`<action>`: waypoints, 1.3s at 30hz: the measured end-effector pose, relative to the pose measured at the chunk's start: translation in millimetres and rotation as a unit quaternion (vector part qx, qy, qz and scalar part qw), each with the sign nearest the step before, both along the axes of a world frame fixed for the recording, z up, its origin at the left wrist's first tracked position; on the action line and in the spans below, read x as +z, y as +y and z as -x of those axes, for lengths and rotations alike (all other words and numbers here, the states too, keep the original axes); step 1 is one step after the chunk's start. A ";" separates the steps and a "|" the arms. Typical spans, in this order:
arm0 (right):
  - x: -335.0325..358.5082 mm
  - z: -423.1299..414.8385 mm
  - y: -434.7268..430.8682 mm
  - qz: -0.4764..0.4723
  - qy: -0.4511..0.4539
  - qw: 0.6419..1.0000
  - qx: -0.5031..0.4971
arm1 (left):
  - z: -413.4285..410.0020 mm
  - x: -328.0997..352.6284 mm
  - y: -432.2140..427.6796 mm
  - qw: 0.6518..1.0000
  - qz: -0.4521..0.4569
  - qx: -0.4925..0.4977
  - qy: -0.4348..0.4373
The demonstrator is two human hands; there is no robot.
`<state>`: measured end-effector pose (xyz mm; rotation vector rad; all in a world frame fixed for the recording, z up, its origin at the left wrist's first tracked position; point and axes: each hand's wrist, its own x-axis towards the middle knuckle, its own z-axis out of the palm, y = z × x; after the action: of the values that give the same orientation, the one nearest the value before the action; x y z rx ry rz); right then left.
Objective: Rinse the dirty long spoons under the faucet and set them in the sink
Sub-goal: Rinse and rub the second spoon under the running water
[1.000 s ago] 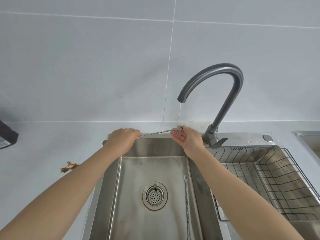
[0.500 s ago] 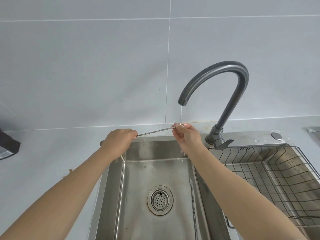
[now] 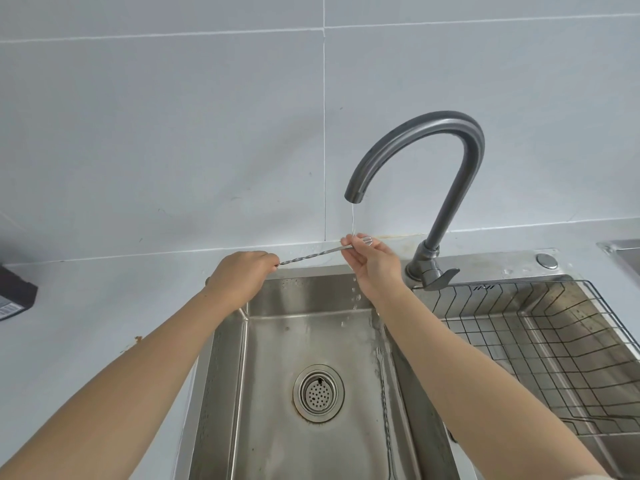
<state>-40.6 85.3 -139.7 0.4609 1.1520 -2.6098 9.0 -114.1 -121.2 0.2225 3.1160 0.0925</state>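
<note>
A long twisted-handle metal spoon (image 3: 308, 256) is held level over the back of the steel sink (image 3: 277, 341). My left hand (image 3: 239, 277) grips its handle end. My right hand (image 3: 372, 263) pinches the bowl end, which sits under a thin stream of water from the grey arched faucet (image 3: 446, 161). Drops fall from my right hand into the basin. A second long twisted spoon (image 3: 385, 403) lies along the right side of the sink floor, beside the round drain (image 3: 318, 393).
A black wire rack (image 3: 540, 348) sits in the right basin. The faucet lever (image 3: 445, 277) is beside my right wrist. A dark box (image 3: 14, 296) lies at the counter's left edge. A small brown smear (image 3: 136, 341) marks the counter by my left forearm.
My right hand's fingers have closed around the spoon's bowl end under the stream, and water now drips into the sink. The view has tilted slightly; the spoon stays level.
</note>
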 end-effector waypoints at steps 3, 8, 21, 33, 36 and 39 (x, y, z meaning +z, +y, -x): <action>-3.1 -0.2 -2.6 -0.004 -0.020 1.000 -0.005 | 1.9 -2.7 1.3 1.000 -0.007 -0.001 -0.004; -2.3 -2.8 -12.1 -0.069 -0.056 0.996 0.022 | 6.8 -3.0 9.8 1.000 -0.001 -0.025 0.005; 1.2 -1.2 -13.7 -0.103 -0.033 0.994 0.002 | 16.3 3.2 23.6 0.998 0.047 -0.042 -0.009; -2.2 -3.0 -12.3 -0.089 0.019 0.994 0.058 | 14.0 2.2 24.1 0.998 0.045 -0.044 0.002; -4.5 -1.1 -10.3 -0.082 0.013 0.994 0.065 | 14.0 3.1 20.4 0.998 0.035 -0.044 -0.001; -3.3 0.6 -12.1 -0.087 -0.001 0.995 0.058 | 14.9 4.2 20.9 0.998 0.036 -0.047 -0.003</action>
<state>-41.2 73.3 -143.0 0.4185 1.3704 -2.4213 -5.9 -93.2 -117.0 0.3666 3.0900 -0.0204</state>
